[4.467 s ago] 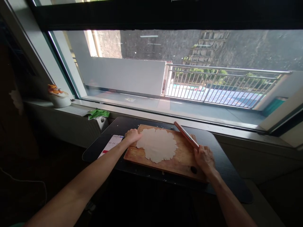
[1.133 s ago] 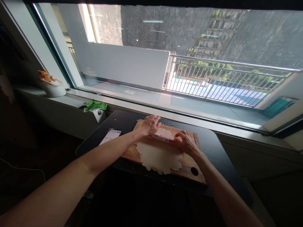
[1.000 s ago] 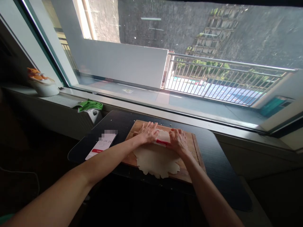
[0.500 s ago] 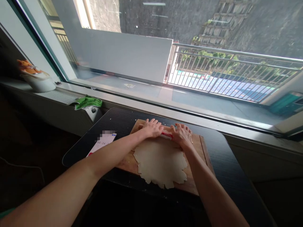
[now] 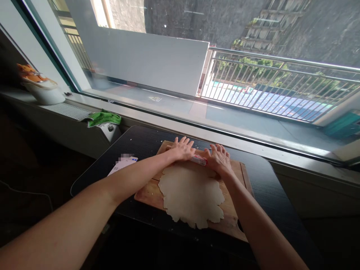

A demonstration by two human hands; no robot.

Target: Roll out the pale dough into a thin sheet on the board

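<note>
A wide, thin sheet of dough [image 5: 192, 197] with a ragged edge lies on a wooden cutting board [image 5: 147, 191]. Across the dough's far end is a rolling pin [image 5: 199, 160], with a red and white label showing between my hands. My left hand [image 5: 183, 149] presses on the pin's left part with its palm, fingers stretched forward and spread. On the right part rests my right hand [image 5: 220, 157], its fingers likewise extended over the pin. Both hands cover most of the pin.
The board sits on a black table [image 5: 270, 195]. A phone [image 5: 123, 165] lies left of my left forearm, partly covered. Beyond the table are a window sill [image 5: 157, 122], a green cloth [image 5: 104, 118] on a radiator, and a white pot [image 5: 46, 92].
My fingers have stretched out further forward, and the pin's label has turned to a paler side. My left forearm covers more of the phone. The camera view has shifted slightly.
</note>
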